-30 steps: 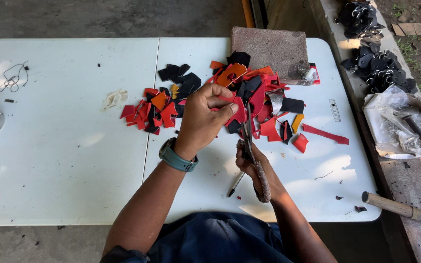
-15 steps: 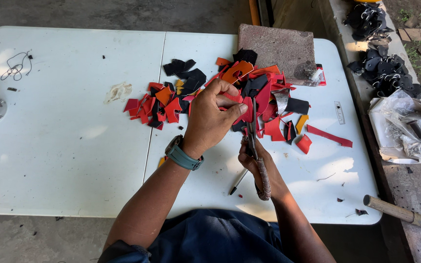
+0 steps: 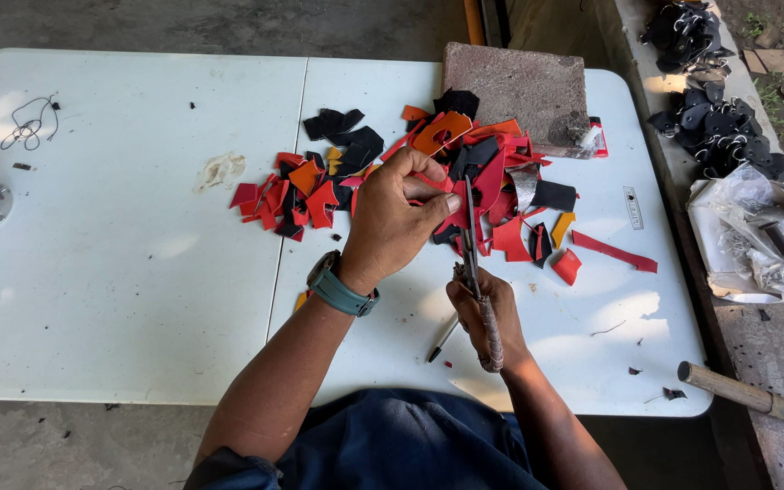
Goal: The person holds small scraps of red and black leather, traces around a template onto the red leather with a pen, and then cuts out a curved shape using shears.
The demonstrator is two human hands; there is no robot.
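Head view: my left hand (image 3: 396,218) pinches a red leather scrap (image 3: 458,201) just above my right hand (image 3: 483,304), whose grip is closed on the scissors (image 3: 474,249). I'd judge it best to keep the scrap taut, fingertips off the blades, above the white bench (image 3: 138,272).

White folding table (image 3: 138,272) bears coloured scraps (image 3: 492,181), seemingly leather.

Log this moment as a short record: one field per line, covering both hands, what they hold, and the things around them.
left hand: pinches a red scrap above the pile
right hand: grips scissors, blades pointing up at the scrap
pile of scraps: red, orange and black pieces on the white table
pen: lying on the table beside the right hand
grey block: at the table's far edge
wrist: teal watch on the left
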